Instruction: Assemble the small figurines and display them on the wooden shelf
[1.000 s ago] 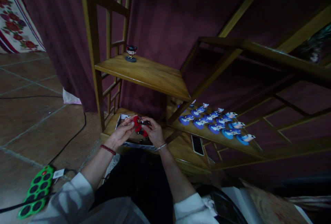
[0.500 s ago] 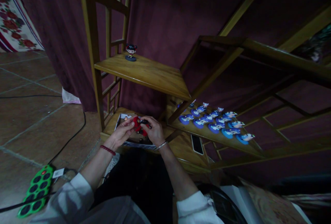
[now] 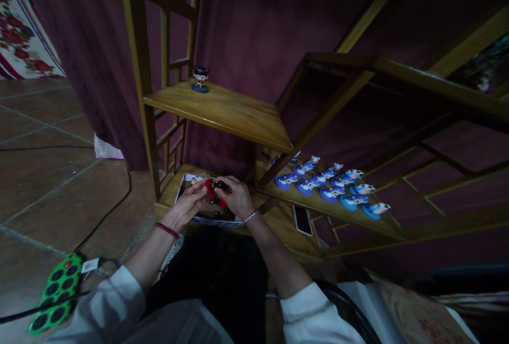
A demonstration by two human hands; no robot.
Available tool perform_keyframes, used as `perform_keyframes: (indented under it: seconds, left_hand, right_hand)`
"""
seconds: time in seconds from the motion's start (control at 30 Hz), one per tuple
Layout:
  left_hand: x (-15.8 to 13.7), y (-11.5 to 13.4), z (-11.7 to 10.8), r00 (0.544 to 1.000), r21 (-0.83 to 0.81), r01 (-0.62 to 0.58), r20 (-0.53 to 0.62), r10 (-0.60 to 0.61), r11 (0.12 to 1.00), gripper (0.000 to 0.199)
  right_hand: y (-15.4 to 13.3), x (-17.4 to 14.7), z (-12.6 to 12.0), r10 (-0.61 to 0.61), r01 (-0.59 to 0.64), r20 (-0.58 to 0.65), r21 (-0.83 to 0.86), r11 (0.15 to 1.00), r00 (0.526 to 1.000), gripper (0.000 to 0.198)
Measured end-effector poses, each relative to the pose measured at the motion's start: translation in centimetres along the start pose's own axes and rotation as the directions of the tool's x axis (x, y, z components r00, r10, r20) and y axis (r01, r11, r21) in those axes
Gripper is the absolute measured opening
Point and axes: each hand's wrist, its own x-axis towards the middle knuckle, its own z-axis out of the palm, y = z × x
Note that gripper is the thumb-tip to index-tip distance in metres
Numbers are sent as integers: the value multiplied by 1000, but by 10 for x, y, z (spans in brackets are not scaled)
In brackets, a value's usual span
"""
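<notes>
Both hands meet above an open box (image 3: 217, 223) on the low shelf. Between them is a small red and black figurine (image 3: 210, 186). My left hand (image 3: 188, 202) has its fingers closed on the red side of it. From the right, my right hand (image 3: 238, 199) grips its black part with thumb and fingers. Its finer details are hidden by my fingers. More small red and dark pieces lie in the box beneath, partly covered by my hands. A black-haired figurine on a dark round base (image 3: 200, 79) stands upright on the shelf board above.
Several blue and purple figurines (image 3: 333, 194) stand in rows on the shelf to the right. Near them lies a phone (image 3: 303, 220). Wooden shelf posts (image 3: 137, 58) rise at the left. On the tiled floor, a green power strip (image 3: 55, 293) trails black cables.
My right hand has shifted slightly and its wrist has turned a little, with the right forearm moving slightly rightward. Both hands keep hold of the figurine.
</notes>
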Motion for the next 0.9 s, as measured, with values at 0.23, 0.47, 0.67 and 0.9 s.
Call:
perform_keyframes:
  seconds: [0.23,0.47,0.67,0.9]
  left_hand:
    - [-1,-3,4,999,25,-37,-27,38,999,29]
    - [-2,-3,8,997,63,-43,-65,47,997,32]
    - [-5,-4,11,995,102,-49,-77,57,994,34]
    - [-7,-6,10,997,167,-51,-56,61,985,33]
  right_hand:
    - [0,1,2,20,-21,-12,-40,999,1000,20]
    - [-2,0,4,77,-78,-46,-28,997,996,18]
    - [1,-2,7,207,-204,-57,52,978,977,18]
    - [1,-2,10,359,-354,-35,114,928,933,16]
